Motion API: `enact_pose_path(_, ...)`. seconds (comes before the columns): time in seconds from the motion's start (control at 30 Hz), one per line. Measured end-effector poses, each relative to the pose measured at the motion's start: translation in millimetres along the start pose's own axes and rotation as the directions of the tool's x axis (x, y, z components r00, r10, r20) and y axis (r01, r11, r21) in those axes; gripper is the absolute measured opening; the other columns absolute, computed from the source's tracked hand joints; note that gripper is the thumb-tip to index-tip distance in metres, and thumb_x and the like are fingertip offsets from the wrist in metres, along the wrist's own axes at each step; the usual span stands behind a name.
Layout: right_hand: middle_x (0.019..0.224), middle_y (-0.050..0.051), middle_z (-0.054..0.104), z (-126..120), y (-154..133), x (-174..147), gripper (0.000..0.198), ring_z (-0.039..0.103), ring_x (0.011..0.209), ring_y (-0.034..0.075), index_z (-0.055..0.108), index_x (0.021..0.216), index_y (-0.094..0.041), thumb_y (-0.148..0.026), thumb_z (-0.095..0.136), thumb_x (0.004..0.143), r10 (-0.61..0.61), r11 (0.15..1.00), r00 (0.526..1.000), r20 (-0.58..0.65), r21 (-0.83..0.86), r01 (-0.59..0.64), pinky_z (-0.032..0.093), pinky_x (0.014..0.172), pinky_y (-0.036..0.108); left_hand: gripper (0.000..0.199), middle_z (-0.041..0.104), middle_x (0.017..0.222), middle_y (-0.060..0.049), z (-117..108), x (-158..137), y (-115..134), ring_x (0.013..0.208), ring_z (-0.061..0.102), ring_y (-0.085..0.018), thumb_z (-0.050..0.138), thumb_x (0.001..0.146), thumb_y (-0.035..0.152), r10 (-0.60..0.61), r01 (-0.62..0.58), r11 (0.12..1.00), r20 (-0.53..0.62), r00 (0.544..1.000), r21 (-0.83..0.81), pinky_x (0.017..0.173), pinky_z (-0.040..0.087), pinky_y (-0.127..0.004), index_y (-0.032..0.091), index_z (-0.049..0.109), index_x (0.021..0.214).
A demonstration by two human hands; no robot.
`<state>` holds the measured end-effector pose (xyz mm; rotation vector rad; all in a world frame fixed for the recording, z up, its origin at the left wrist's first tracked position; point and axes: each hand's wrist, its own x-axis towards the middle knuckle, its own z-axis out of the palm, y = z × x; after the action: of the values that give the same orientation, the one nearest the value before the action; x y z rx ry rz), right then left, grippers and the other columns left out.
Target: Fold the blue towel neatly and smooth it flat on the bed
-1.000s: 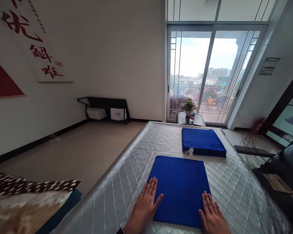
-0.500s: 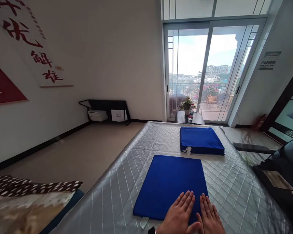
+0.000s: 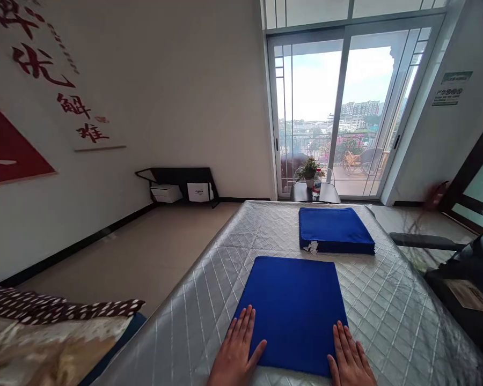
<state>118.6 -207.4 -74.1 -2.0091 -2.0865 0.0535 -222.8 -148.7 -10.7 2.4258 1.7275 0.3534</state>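
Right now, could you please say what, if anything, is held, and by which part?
Nothing: the left hand and right hand rest open at opposite edges of the nearer cloth.

A deep-blue cloth point(image 3: 292, 305), plain and four-sided, lies flat and smooth on a silver quilted cover point(image 3: 185, 327) in the lower centre of the frame, its far edge straight, its two near corners hidden from view.

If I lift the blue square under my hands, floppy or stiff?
The blue square looks thin and cloth-like, so it would probably be light and may droop. It might slide if pushed, lying flat on the shiny quilted cover.
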Motion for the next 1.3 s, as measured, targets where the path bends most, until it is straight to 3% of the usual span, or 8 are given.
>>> enact_pose_path(0.17, 0.159, 0.002, 0.03, 1, 5, -1, 0.062, 0.035, 0.146, 0.029, 0.042, 0.15, -0.028, -0.062, 0.032, 0.099, -0.013, 0.999, 1.0, -0.017, -0.035, 0.013, 0.043, 0.114, 0.05, 0.077, 0.009, 0.167, -0.007, -4, -12, -9, 0.153, 0.018, -0.03, 0.031, 0.102, 0.062, -0.084, 0.084, 0.996, -0.005, 0.996, -0.022, 0.124, 0.026, -0.05, 0.02, 0.0, 0.159)
enact_pose_path(0.33, 0.158, 0.002, 0.034, -3, 11, 1, 0.063, 0.038, 0.144, 0.028, 0.046, 0.149, -0.027, -0.062, 0.032, 0.099, -0.023, 0.999, 0.999, 0.03, -0.044, 0.024, 0.043, 0.114, 0.048, 0.083, 0.011, 0.166, -0.008, 3, -8, -13, 0.152, 0.022, -0.032, 0.036, 0.099, 0.065, -0.061, 0.061, 0.998, -0.029, 0.998, -0.006, 0.123, 0.03, -0.051, 0.019, 0.002, 0.158)
enact_pose_path(0.67, 0.166, 0.005, 0.019, -84, -32, 79, 0.066, 0.015, 0.154, 0.02, 0.026, 0.158, -0.013, -0.047, 0.017, 0.102, 0.078, 0.989, 0.994, 0.07, -0.127, -0.069, 0.017, 0.126, 0.042, 0.087, 0.014, 0.165, -0.008, 4, -10, -16, 0.152, 0.023, -0.029, 0.038, 0.096, 0.069, -0.003, 0.007, 0.999, -0.074, 0.997, 0.053, 0.123, 0.03, -0.05, 0.019, 0.001, 0.158)
enact_pose_path(0.87, 0.166, 0.009, 0.019, -57, -27, 100, 0.067, 0.013, 0.154, 0.021, 0.029, 0.157, -0.006, -0.039, 0.016, 0.1, 0.15, 0.985, 0.988, 0.043, -0.09, -0.146, 0.014, 0.126, 0.044, 0.085, 0.024, 0.163, -0.013, -12, 2, -15, 0.149, 0.03, -0.033, 0.032, 0.095, 0.074, -0.067, 0.063, 0.996, 0.063, 0.996, 0.061, 0.121, 0.032, -0.052, 0.015, 0.028, 0.157)
enact_pose_path(0.97, 0.166, 0.008, 0.018, -47, -24, 96, 0.066, 0.011, 0.155, 0.02, 0.028, 0.157, -0.007, -0.038, 0.017, 0.1, 0.144, 0.987, 0.989, 0.021, -0.08, -0.142, 0.013, 0.126, 0.043, 0.085, 0.026, 0.162, -0.016, -22, 23, 13, 0.148, 0.033, -0.033, 0.028, 0.097, 0.072, -0.019, 0.017, 0.999, 0.055, 0.998, 0.051, 0.119, 0.035, -0.049, 0.011, 0.031, 0.156)
enact_pose_path(1.03, 0.167, 0.009, 0.017, -46, -23, 95, 0.066, 0.01, 0.155, 0.021, 0.026, 0.157, -0.006, -0.038, 0.017, 0.1, 0.144, 0.987, 0.99, 0.009, -0.077, -0.143, 0.014, 0.126, 0.044, 0.08, 0.029, 0.163, -0.014, -23, 43, 47, 0.148, 0.034, -0.029, 0.027, 0.099, 0.068, 0.129, -0.13, 0.991, 0.033, 0.991, 0.017, 0.119, 0.035, -0.045, 0.013, 0.031, 0.157)
enact_pose_path(1.17, 0.166, 0.011, 0.019, -50, -22, 94, 0.062, 0.011, 0.154, 0.023, 0.031, 0.156, -0.007, -0.031, 0.022, 0.099, 0.108, 0.99, 0.994, 0.028, -0.1, -0.105, 0.016, 0.125, 0.046, 0.07, 0.03, 0.164, -0.007, -8, 83, 121, 0.152, 0.027, -0.021, 0.028, 0.103, 0.059, 0.454, -0.452, 0.89, 0.012, 0.891, -0.066, 0.124, 0.028, -0.036, 0.018, 0.026, 0.16)
enact_pose_path(1.3, 0.166, 0.008, 0.019, -51, -19, 92, 0.06, 0.011, 0.154, 0.025, 0.041, 0.153, -0.016, -0.018, 0.027, 0.094, 0.045, 0.99, 0.997, 0.069, -0.134, -0.035, 0.016, 0.125, 0.048, 0.07, 0.023, 0.166, -0.005, 14, 102, 150, 0.154, 0.016, -0.019, 0.03, 0.104, 0.056, 0.537, -0.537, 0.84, -0.032, 0.843, -0.079, 0.127, 0.021, -0.034, 0.018, 0.02, 0.161)
